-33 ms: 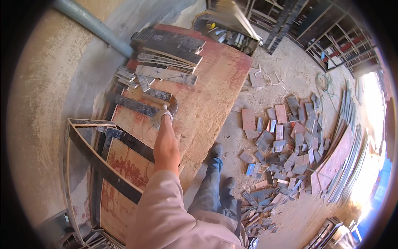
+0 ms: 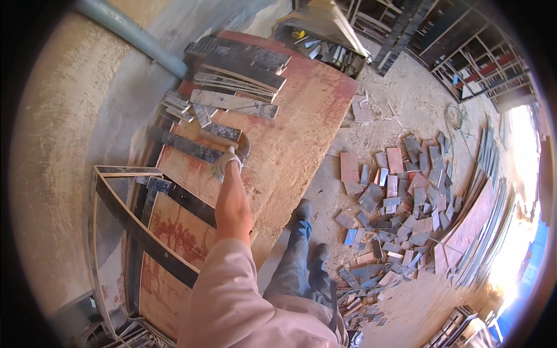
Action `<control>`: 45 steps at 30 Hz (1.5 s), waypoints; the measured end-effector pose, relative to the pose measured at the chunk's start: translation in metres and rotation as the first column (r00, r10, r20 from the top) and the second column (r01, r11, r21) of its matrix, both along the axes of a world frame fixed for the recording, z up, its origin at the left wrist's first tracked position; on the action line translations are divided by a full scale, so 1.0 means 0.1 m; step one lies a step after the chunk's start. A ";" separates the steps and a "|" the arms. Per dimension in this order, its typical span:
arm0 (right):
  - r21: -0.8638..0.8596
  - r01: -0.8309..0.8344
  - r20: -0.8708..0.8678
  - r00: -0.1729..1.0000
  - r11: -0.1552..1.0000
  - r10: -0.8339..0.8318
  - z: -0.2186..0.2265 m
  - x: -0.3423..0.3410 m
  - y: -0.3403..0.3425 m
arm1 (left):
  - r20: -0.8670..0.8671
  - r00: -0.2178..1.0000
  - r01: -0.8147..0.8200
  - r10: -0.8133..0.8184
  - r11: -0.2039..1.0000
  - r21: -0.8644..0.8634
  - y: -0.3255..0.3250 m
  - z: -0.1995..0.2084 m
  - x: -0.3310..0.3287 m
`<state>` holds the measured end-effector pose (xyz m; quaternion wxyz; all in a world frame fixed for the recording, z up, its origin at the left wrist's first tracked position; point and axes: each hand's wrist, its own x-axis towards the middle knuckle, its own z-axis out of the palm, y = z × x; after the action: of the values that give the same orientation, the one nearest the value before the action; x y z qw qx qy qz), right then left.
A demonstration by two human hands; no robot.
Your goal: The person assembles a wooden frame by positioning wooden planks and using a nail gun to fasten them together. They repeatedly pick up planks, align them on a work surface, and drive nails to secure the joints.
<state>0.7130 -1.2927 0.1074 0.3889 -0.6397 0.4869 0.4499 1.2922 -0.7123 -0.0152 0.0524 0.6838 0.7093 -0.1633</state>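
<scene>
My left hand [image 2: 228, 165], in a pale glove, reaches over the wooden tabletop [image 2: 301, 133]. Its fingers are curled at the near end of a dark-faced plank [image 2: 187, 145], and the thumb points away from me. What the fingers grip, if anything, is hidden. Just beyond the thumb lies a short wooden block [image 2: 220, 133] with a dark top. Beside that block is a dark, curved piece [image 2: 245, 149] whose kind I cannot make out. My right hand is out of view.
Stacked dark boards [image 2: 238, 66] and pale strips lie farther up the tabletop. A triangular wooden frame [image 2: 145, 229] leans at the left near the wall. Many board offcuts [image 2: 400, 197] litter the floor at right, beside long strips [image 2: 484, 220]. A scrap box [image 2: 325, 49] stands at the far end.
</scene>
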 end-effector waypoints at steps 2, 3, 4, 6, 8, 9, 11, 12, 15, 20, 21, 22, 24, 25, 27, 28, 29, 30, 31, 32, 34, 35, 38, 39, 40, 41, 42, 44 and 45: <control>-0.015 -0.016 -0.004 1.000 1.000 0.015 0.05 0.26 -0.14 | 0.022 0.996 0.084 -0.082 0.991 -0.103 0.03 -0.22 -0.02; -0.023 -0.023 -0.010 1.000 0.999 0.022 0.09 0.34 -0.22 | 0.037 0.992 0.126 -0.122 0.980 -0.154 0.04 -0.32 -0.08; -0.021 -0.032 -0.009 0.999 0.999 0.032 0.09 0.44 -0.27 | 0.070 0.984 0.172 -0.161 0.967 -0.188 0.12 -0.35 -0.07; 0.029 -0.084 0.007 0.996 0.996 0.084 0.05 0.60 -0.43 | 0.086 0.918 0.395 -0.386 0.890 -0.228 0.52 -0.43 -0.24; 0.064 -0.140 0.019 0.990 0.988 0.139 -0.03 0.70 -0.66 | 0.204 0.950 0.268 -0.235 0.951 -0.156 0.50 -0.33 -0.31; 0.030 -0.153 0.019 0.988 0.988 0.152 0.01 0.69 -0.78 | 0.542 0.837 0.135 0.070 0.935 -0.329 0.05 -0.24 -0.26; 0.035 -0.217 0.040 0.976 0.975 0.216 -0.03 0.73 -1.00 | 0.775 0.228 -0.006 0.589 0.797 -0.604 -0.51 0.41 -0.25; 0.095 -0.304 0.051 0.952 0.948 0.301 -0.07 0.80 -1.14 | 0.763 0.044 -0.018 0.645 0.764 -0.645 -0.27 0.55 -0.51; 0.117 -0.435 0.136 0.897 0.893 0.419 -0.25 0.78 -1.59 | 0.489 -0.388 0.336 0.781 0.614 -0.714 -1.33 1.67 -0.62; 0.232 -0.694 0.406 0.705 0.681 0.581 -0.44 1.01 -2.46 | 0.032 -0.250 0.794 0.968 0.224 -0.566 -2.44 3.42 -2.03; 0.274 -0.536 0.299 0.837 0.799 0.459 -0.53 1.14 -2.48 | 0.132 -0.309 0.769 0.942 0.329 -0.548 -2.56 3.69 -2.31; 0.271 -0.321 0.201 0.941 0.907 0.273 -0.61 1.25 -2.49 | 0.187 -0.332 0.768 0.925 0.380 -0.516 -2.64 3.96 -2.49; 0.138 0.170 0.000 0.985 0.976 -0.171 -0.79 1.46 -2.47 | 0.289 -0.395 0.742 0.872 0.488 -0.459 -2.70 4.31 -2.88; 0.140 -0.132 0.118 0.986 0.981 0.116 -0.88 1.59 -2.51 | 0.299 -0.426 0.735 0.854 0.520 -0.435 -2.67 4.39 -3.05; 0.057 -0.701 0.250 0.700 0.711 0.670 -0.94 1.83 -2.61 | 0.308 -0.504 0.696 0.807 0.591 -0.407 -2.58 4.48 -3.44; -0.016 -0.892 0.266 0.431 0.451 0.862 -0.93 1.93 -2.57 | 0.346 -0.530 0.656 0.775 0.632 -0.412 -2.51 4.50 -3.67; -0.054 -0.991 0.192 0.107 0.120 0.975 -0.88 2.05 -2.44 | 0.376 -0.553 0.624 0.743 0.669 -0.404 -2.47 4.54 -3.90; -0.081 -0.968 0.133 -0.247 -0.237 0.960 -0.80 2.19 -2.29 | 0.408 -0.584 0.577 0.702 0.712 -0.400 -2.41 4.57 -4.20; -0.099 -0.934 0.117 -0.354 -0.343 0.928 -0.78 2.27 -2.15 | 0.429 -0.604 0.523 0.672 0.740 -0.423 -2.38 4.65 -4.43; -0.117 -0.923 0.126 -0.380 -0.366 0.917 -0.80 2.34 -2.01 | 0.448 -0.627 0.489 0.637 0.770 -0.410 -2.29 4.66 -4.70; -0.176 -0.904 0.160 -0.417 -0.390 0.895 -0.81 2.42 -1.71 | 0.475 -0.661 0.421 0.581 0.811 -0.406 -2.08 4.63 -5.26; -0.209 -0.895 0.192 -0.433 -0.394 0.881 -0.82 2.41 -1.51 | 0.487 -0.695 0.308 0.529 0.831 -0.463 -1.99 4.66 -5.56; -0.291 -0.857 0.284 -0.502 -0.425 0.817 -0.82 2.20 -0.90 | 0.419 -0.747 0.307 0.517 0.826 -0.472 -1.48 4.44 -6.51; -0.305 -0.841 0.303 -0.530 -0.446 0.792 -0.80 2.06 -0.73 | 0.425 -0.766 0.266 0.482 0.840 -0.473 -1.26 4.35 -6.85; -0.314 -0.814 0.328 -0.575 -0.488 0.749 -0.81 1.93 -0.38 | 0.441 -0.791 0.194 0.424 0.858 -0.476 -1.04 4.28 -7.30; -0.302 -0.784 0.335 -0.619 -0.542 0.710 -0.71 1.71 -0.25 | 0.415 -0.794 0.187 0.443 0.829 -0.527 -0.82 4.12 -7.84; -0.315 -0.766 0.356 -0.642 -0.560 0.679 -0.68 1.53 -0.04 | 0.380 -0.797 0.211 0.470 0.806 -0.554 -0.64 4.00 -8.21; -0.368 -0.721 0.390 -0.693 -0.587 0.606 -0.73 1.23 0.28 | 0.300 -0.848 0.191 0.436 0.781 -0.595 -0.33 4.08 -8.64; -0.420 -0.669 0.393 -0.743 -0.613 0.542 -0.79 1.10 0.42 | 0.260 -0.870 0.189 0.420 0.770 -0.610 -0.16 4.13 -8.85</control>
<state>0.8233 -1.2509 0.0286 -0.0597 -0.7327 -0.5640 0.3762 0.4071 -0.7284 0.3975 0.8244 0.0644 0.2652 0.4958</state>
